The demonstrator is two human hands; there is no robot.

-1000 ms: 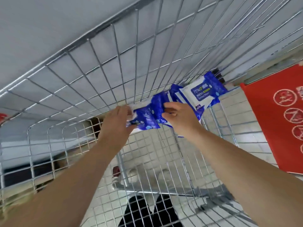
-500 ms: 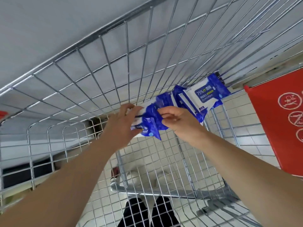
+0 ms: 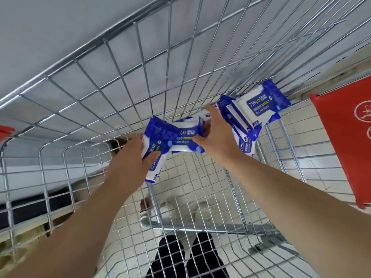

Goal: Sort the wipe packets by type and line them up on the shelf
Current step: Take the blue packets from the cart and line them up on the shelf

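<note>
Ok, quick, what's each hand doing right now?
Left hand: gripping the lower wipe packet.
Right hand: gripping the upper wipe packet.

Grey wall, white tiled floor, red sign

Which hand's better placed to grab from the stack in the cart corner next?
Right. The right hand is beside the stack; the left hand is farther off. Both already grip packets, though.

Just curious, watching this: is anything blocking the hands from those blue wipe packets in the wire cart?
Nothing visible does. The left hand grips one alcohol wipe packet, and the right hand grips a second packet, fingers curled round them. The cart's wire wall lies behind them, not between.
</note>
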